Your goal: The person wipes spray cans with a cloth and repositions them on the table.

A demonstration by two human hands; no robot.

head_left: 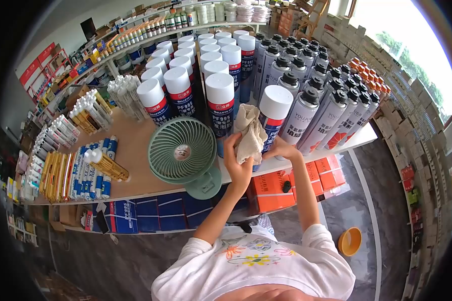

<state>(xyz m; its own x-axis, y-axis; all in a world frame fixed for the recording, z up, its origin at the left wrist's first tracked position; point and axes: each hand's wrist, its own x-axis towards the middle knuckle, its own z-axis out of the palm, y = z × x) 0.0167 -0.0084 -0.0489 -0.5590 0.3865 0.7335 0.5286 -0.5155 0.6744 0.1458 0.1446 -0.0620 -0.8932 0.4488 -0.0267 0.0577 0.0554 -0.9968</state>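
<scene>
A crumpled beige cloth [251, 134] is in my left hand [239, 163], whose fingers are closed around its lower left side. The cloth lies against the left side of a foam spray can [272, 125] with a white cap and blue-and-red label. My right hand [282, 149] grips this can low down, its fingers partly hidden behind it. The can leans slightly at the table's front edge. Just left of the cloth stands another white-capped can [220, 103] of the same kind. Right of my right hand, a grey can [299, 118] with a black top stands in its row.
A green fan [182, 150] stands left of my hands. Sealant tubes [88, 173] lie and stand on the table [128, 135] farther left. Rows of grey cans [336, 113] fill the right side. Orange boxes [273, 190] sit below, and a yellow bowl [350, 242] is on the floor.
</scene>
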